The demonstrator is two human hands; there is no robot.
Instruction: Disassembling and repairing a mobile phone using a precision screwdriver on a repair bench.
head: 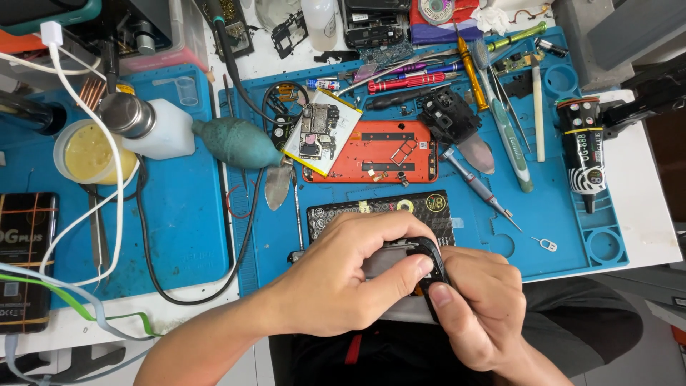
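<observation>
- While both hands meet at 6 o'clock over the near edge of the blue work mat (557, 243), they share one part: a black phone frame (421, 250) with a rounded corner, held just above the mat's front edge.
- Left hand (343, 279): fingers curled together over the top of the frame, thumb pressed along its inner face; clamped on the part.
- Right hand (479, 300): thumb tip set against the frame's rounded corner, other fingers folded beneath; also clamped on it. The two thumbs touch.
- A grey flat piece shows under the left thumb; cannot tell whether it belongs to the frame.
- At 12 o'clock from the hands, just beyond the knuckles: dark patterned rectangular pad (379, 211) lying flat.
- Further at 12 o'clock: orange phone back shell (386, 154), inside face up, with a circuit board (318, 136) on a pale plate overlapping its left end.
- At 11 o'clock: teal rubber air blower (236, 141), and beside it a white bottle with a metal cap (146, 125).
- At 10 o'clock: round tub of yellow paste (89, 154).
- At 1 o'clock: small precision screwdriver (477, 184) lying diagonally; red-handled screwdriver (407, 82) further up.
- At 2 o'clock: black cylindrical tool with white markings (582, 154), on the mat's right edge.
- At 9 o'clock: dark phone (25, 257) wrapped in bands, on the far left mat.
</observation>
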